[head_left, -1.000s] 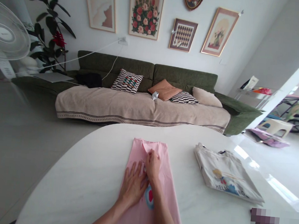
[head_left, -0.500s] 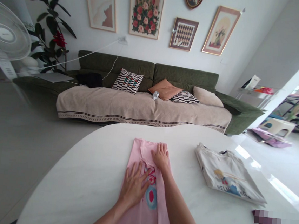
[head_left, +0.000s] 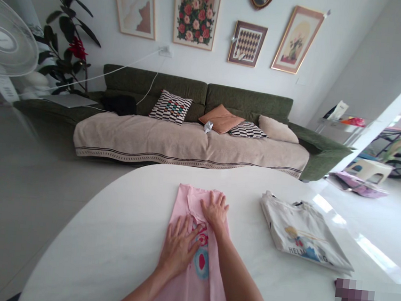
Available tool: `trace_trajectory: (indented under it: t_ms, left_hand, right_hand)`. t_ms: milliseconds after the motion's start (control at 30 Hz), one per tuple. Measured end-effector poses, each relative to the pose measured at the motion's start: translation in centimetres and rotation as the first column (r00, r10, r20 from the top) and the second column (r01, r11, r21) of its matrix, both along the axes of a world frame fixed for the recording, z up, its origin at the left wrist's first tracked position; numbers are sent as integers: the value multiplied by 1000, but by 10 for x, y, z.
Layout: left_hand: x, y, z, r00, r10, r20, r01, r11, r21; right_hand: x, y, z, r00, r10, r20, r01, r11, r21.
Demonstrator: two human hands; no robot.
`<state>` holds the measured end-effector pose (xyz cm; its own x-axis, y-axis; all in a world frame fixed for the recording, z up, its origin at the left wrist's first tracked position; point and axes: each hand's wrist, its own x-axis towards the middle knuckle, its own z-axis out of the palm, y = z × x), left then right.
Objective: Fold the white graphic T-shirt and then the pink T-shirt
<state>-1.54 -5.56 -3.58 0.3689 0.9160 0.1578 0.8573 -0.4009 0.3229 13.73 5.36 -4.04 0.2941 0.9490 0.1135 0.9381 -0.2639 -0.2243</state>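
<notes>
Both hands press flat on a pink shirt (head_left: 192,272) folded into a long strip on the white table (head_left: 113,241): left hand (head_left: 177,245) mid-garment, right hand (head_left: 215,212) near the collar, fingers spread, gripping nothing. A folded cream shirt (head_left: 302,233) lies well apart to the right.

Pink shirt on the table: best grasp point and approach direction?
Take the pink shirt at its far folded end, probably by the two corners, coming from above. It lies flat in a long narrow strip on the table; the left hand and right hand press its middle, leaving those corners free.
</notes>
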Motion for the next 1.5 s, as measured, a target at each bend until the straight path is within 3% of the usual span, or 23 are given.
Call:
trace_trajectory:
  t_ms: [100,200,300,400,533,700,900,1300,1400,1500]
  left_hand:
    - [-2,1,-1,1000,-7,22,8,1000,-9]
    - [2,13,5,992,66,104,-70,997,29]
    - [12,40,19,979,143,148,-164,976,142]
    - [23,76,25,985,130,110,-149,971,186]
    - [25,117,10,993,113,42,-118,982,147]
    - [16,145,-16,995,90,-39,-84,989,118]
    - [14,148,-29,991,103,-85,-90,986,140]
    - [15,144,-26,984,120,-129,-100,983,155]
    - [16,143,-27,984,120,-135,-100,984,147]
    - [15,144,-27,983,119,-141,-102,987,122]
  right_hand:
    - [0,-2,0,1000,6,3,-6,1000,25]
    - [0,-2,-3,1000,17,8,-17,999,41]
    - [0,-2,-5,1000,23,18,-24,998,51]
    - [0,-2,-6,1000,15,27,-17,998,67]
    - [1,-2,-8,999,18,33,-22,994,108]
    - [3,1,-12,999,27,20,-29,993,115]
    - [3,3,-12,1000,21,4,-21,994,105]
    - [3,1,-5,999,27,-17,-26,998,51]
    - [5,-5,2,996,79,-41,-79,997,-11]
    - [7,-32,7,978,198,-67,-203,976,-75]
